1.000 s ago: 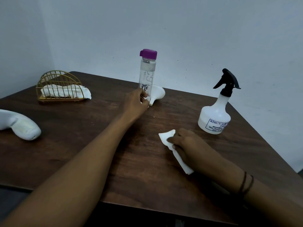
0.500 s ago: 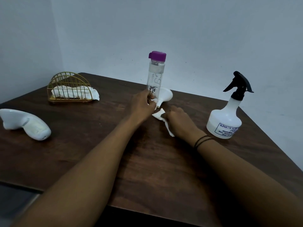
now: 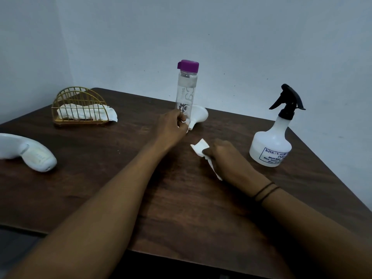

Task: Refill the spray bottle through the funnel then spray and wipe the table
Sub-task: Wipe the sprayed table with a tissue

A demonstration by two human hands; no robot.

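**Spray bottle stands capped at the right of the bench**

Spray bottle (image 3: 270, 146), white with a black trigger head, stands upright near the bench's (image 3: 100, 188) right edge, well apart from both hands. On its label we read "KISSAN AGR…", "MUMBAI" and "Max. Retail"; the rest is too small.

From the head view, our left hand (image 3: 173, 125) curls around the base of the clear water bottle (image 3: 186, 97) with the purple cap, which stands upright near the far edge; its printed lettering we cannot read. The white funnel (image 3: 198, 116) lies on its side just behind that bottle.

Our right hand (image 3: 225, 158) presses a white tissue (image 3: 200, 148) flat on the bench, fingers bent over it.

Bare wood lies open between the arms and toward the near edge. A gold wire holder (image 3: 79, 106) with folded tissues sits at the far left; a white handheld device (image 3: 30, 152) lies at the left edge.
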